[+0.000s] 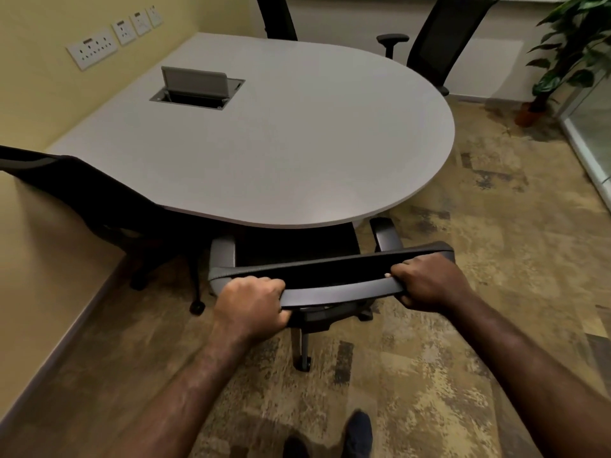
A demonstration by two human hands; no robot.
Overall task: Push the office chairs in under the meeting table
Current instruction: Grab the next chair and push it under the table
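Note:
A grey meeting table [281, 153] with a rounded end fills the middle of the view. Right below me a black office chair [334, 276] stands at its near edge, the seat partly under the tabletop and both armrests just at the rim. My left hand [249, 305] grips the left part of the backrest's top bar. My right hand [429, 282] grips its right end. A second chair [86, 196] sits at the table's left side. At the far side stand two more chairs [446, 44], [276, 14].
An open cable box [198, 89] is set into the tabletop. Wall sockets [92, 47] line the yellow wall on the left. A potted plant [562, 54] stands at the far right beside a glass partition [591, 127]. Patterned carpet covers the floor; my feet show at the bottom.

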